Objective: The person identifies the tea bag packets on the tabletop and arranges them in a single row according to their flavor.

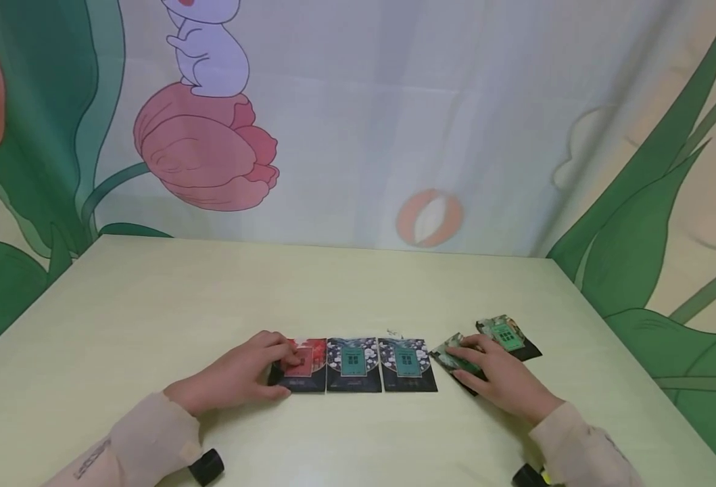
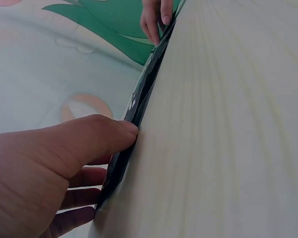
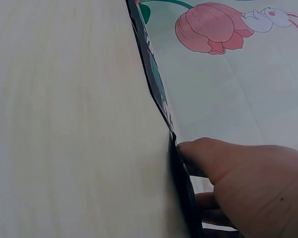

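Note:
A red sachet (image 1: 312, 358) with a dark lower band lies flat at the left end of a row. My left hand (image 1: 245, 372) rests on its left part, thumb by the near edge; in the left wrist view the thumb (image 2: 114, 136) touches the dark edge. Beside it lie two blue flowered sachets (image 1: 353, 365) with teal labels, side by side. At the row's right end my right hand (image 1: 504, 379) holds a slanted green sachet (image 1: 451, 348), partly hidden by the fingers. Another green sachet (image 1: 506, 336) lies tilted behind the right hand.
The pale table (image 1: 211, 291) reaches back to a printed curtain (image 1: 333, 135) with flowers and leaves. A black wrist device (image 1: 207, 467) shows under the left sleeve, another (image 1: 528, 475) under the right. A small dark mark (image 1: 395, 333) sits behind the row.

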Available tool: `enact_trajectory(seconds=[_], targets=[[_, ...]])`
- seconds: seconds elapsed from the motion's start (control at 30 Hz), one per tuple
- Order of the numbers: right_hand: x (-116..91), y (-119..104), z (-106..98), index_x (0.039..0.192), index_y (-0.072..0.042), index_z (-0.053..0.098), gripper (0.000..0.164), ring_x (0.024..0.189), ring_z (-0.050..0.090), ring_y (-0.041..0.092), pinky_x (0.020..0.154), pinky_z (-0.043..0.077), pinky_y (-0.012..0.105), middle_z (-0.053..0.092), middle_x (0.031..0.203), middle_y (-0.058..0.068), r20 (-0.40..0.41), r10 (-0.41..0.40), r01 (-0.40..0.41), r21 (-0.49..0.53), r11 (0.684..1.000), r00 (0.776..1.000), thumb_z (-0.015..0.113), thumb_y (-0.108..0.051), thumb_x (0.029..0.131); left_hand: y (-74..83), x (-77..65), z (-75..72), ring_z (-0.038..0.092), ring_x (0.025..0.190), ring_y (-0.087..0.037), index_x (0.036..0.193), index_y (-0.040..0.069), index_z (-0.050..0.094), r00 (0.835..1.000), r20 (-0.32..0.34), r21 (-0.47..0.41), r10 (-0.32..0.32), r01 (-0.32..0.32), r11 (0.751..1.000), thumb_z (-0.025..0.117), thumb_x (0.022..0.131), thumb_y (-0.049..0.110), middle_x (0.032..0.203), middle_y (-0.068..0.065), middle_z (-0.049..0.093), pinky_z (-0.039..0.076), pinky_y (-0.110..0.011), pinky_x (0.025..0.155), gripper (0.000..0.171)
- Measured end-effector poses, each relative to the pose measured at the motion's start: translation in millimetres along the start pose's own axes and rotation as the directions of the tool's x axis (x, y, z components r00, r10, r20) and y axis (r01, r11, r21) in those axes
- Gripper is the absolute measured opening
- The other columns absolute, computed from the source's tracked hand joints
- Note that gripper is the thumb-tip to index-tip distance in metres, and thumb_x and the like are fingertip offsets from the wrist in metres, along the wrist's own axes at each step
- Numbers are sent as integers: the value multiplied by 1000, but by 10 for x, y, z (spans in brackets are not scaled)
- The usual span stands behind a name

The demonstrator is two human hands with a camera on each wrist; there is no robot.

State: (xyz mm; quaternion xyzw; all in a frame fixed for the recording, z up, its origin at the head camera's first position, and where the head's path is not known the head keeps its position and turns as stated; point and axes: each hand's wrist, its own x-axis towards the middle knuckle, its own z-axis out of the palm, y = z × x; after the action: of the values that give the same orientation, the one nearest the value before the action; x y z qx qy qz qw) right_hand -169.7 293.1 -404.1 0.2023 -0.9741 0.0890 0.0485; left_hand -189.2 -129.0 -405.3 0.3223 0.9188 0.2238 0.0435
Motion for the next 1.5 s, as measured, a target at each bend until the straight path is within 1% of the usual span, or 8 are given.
enact_trajectory(seconds=[0.1,0.2,0.4,0.77,1.1,1.37,1.5], targets=[[-4,-6,4,133,-17,59,43,125,51,37,96,47,54,50,137,15,17,9,-10,16,1000,1000,60,-33,94,-2,-7,0,48,118,-19,110,24,65,1000,-7,1,2,-2,1000,77,80,30,121,3,54,47,-43,100,33],[2,-13,8,132,-16,59,43,127,49,38,100,44,56,50,140,15,3,-2,2,-7,1000,1000,61,-35,93,-2,-14,-3,48,118,-20,109,24,65,1000,-13,1,9,-9,1000,77,80,30,122,3,54,47,-43,100,32],[6,-27,17,131,-15,61,44,124,53,36,102,41,58,57,134,14,-23,-17,16,-76,997,1000,61,-37,92,-13,-8,8,49,117,-19,108,24,65,1000,-22,8,19,-19,1000,77,80,30,121,3,55,48,-42,100,31],[12,-71,46,129,-17,62,45,113,57,31,97,44,56,61,122,10,-64,26,-35,-150,988,998,60,-42,92,-24,8,17,48,119,-20,108,24,65,1000,-14,3,16,-16,1000,78,80,30,123,3,55,48,-43,100,32],[37,-103,100,132,-18,60,49,112,54,31,99,42,54,58,120,12,-81,69,-81,-156,984,994,57,-47,93,-4,3,1,49,119,-21,109,24,64,1000,-13,28,19,-19,999,78,80,31,124,1,55,48,-43,100,33],[40,-111,111,133,-17,59,51,113,52,32,100,42,54,56,120,14,-86,70,-83,-159,984,994,57,-48,92,-22,8,14,49,118,-20,109,24,64,1000,-16,40,25,-25,999,77,80,32,124,1,55,48,-43,100,33],[31,-120,117,133,-17,59,52,112,53,31,100,41,54,56,120,13,-96,52,-67,-160,985,994,59,-48,91,-21,10,21,49,118,-20,109,24,64,999,-17,39,27,-27,999,78,80,31,124,1,55,49,-42,100,33]])
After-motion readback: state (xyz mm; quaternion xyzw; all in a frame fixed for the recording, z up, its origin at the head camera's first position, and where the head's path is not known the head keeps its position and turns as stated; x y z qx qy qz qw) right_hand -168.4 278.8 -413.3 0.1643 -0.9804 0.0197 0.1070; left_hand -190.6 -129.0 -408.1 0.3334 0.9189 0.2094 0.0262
